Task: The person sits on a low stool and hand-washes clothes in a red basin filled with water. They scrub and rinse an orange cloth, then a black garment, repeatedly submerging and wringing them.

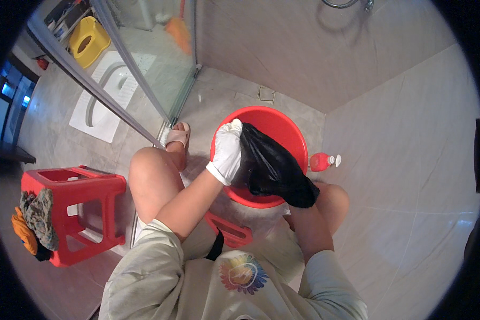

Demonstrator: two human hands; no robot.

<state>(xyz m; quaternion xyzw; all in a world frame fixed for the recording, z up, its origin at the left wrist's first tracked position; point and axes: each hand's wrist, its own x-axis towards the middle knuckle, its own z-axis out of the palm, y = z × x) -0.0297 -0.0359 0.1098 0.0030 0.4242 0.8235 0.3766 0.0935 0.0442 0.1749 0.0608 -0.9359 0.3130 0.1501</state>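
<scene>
My left hand (pixel 229 147) wears a white glove and is shut on one end of a black cloth (pixel 278 162), which looks wet. The cloth stretches to the right across a round red plastic basin (pixel 270 116). Its other end covers my right hand, so those fingers are hidden; only the right forearm (pixel 310 230) emerges below the cloth. The basin is on the floor between my knees, and the cloth hides much of its inside.
A red pump bottle (pixel 321 161) is right of the basin. Clothes (pixel 40 216) hang over a red plastic stool (pixel 114 186) at left. A glass shower partition (pixel 160 52) stands before a squat toilet (pixel 110 100) and a yellow plastic stool (pixel 90 42). Tiled walls (pixel 400 160) rise at right.
</scene>
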